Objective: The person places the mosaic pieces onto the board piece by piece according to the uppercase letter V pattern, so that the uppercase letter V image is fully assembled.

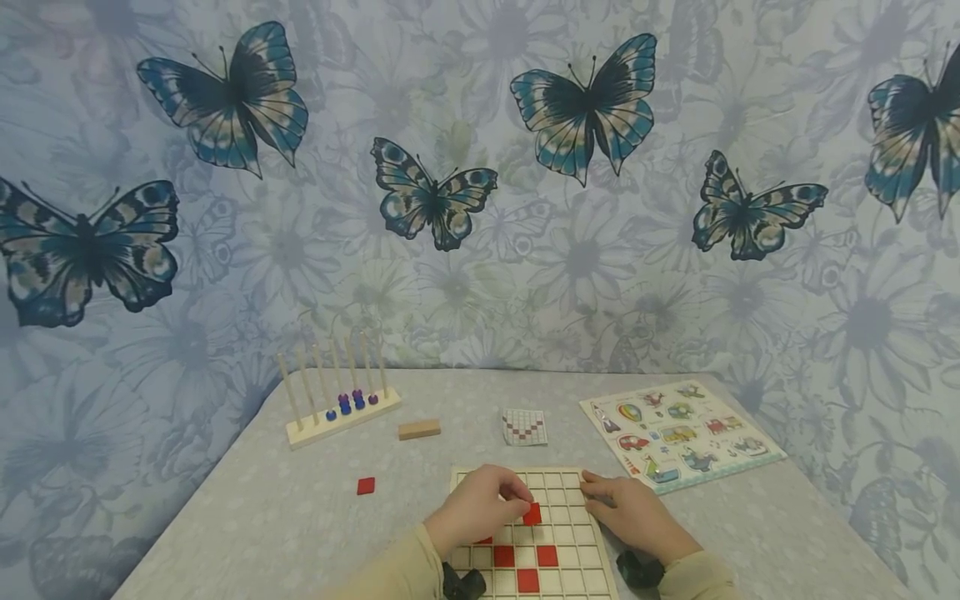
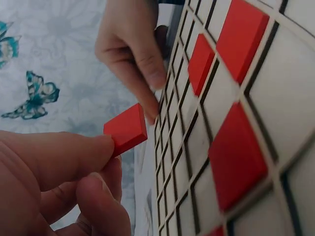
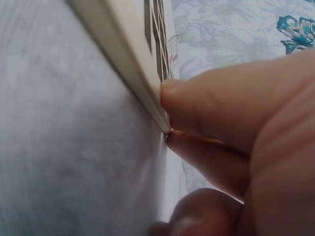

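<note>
My left hand (image 1: 483, 502) pinches a red square tile (image 2: 127, 129) between thumb and fingers, held up over the gridded wooden board (image 1: 573, 533). Several more red tiles (image 1: 504, 557) lie in the board's squares, and one of them is partly hidden under the left hand. At the board's far right corner, my right hand (image 1: 637, 515) rests its fingertips against the side edge. The right wrist view shows two fingers (image 3: 211, 101) touching that edge, with other fingers bent below.
A loose red tile (image 1: 365, 486) lies left of the board. Behind it are a wooden block (image 1: 419, 429) and a peg stand (image 1: 341, 421) with blue and purple beads. A small pattern card (image 1: 525, 427) lies beyond the board; a picture puzzle (image 1: 682, 433) lies at the right.
</note>
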Motion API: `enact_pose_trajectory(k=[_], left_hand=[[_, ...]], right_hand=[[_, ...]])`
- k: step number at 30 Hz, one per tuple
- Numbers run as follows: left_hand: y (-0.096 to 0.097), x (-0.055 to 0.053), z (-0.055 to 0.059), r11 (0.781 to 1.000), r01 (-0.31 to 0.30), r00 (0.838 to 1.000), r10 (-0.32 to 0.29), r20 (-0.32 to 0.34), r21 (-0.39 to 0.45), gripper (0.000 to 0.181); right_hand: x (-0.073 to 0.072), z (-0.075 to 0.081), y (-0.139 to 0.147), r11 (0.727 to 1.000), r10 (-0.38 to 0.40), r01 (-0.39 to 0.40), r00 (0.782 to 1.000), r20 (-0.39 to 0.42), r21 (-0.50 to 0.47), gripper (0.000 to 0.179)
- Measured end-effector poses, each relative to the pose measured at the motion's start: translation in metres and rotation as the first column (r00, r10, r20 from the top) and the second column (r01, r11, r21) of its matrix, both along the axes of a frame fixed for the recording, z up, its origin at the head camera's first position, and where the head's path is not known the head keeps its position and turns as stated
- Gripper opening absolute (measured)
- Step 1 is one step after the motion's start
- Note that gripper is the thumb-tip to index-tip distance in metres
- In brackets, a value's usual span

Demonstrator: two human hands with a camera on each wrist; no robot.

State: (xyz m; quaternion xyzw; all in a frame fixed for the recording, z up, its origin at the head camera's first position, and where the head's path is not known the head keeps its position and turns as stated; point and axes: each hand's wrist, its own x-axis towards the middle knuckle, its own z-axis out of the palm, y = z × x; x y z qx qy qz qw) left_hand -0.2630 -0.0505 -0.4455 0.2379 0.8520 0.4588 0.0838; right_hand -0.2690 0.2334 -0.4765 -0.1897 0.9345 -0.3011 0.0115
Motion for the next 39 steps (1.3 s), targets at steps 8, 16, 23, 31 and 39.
enact_pose_trajectory(k=[8, 16, 23, 31, 39], left_hand=[[0.038, -0.001, -0.005, 0.995, -0.020, 1.000, 0.022, 0.015, -0.098, 0.006], [0.054, 0.002, -0.005, 0.985, -0.025, 0.999, 0.019, -0.038, -0.172, 0.006], [0.057, 0.006, -0.006, 0.977, -0.024, 0.999, 0.015, -0.043, -0.213, 0.007], [0.057, 0.006, -0.008, 0.975, -0.014, 0.998, 0.002, -0.056, -0.221, 0.009], [0.059, 0.006, -0.007, 0.964, -0.037, 0.996, 0.015, -0.086, -0.262, 0.010]], right_hand=[[0.001, 0.001, 0.001, 1.000, -0.013, 0.013, 1.000, -0.020, 0.019, 0.038], [0.001, 0.000, 0.001, 0.999, -0.015, 0.017, 0.999, -0.042, 0.037, 0.036], [0.000, 0.001, 0.001, 0.999, -0.008, 0.010, 0.999, -0.049, 0.035, 0.036], [0.000, -0.001, 0.001, 1.000, -0.009, 0.010, 0.999, -0.034, 0.021, 0.036], [0.000, 0.000, 0.001, 1.000, -0.008, 0.009, 0.999, -0.046, 0.024, 0.036]])
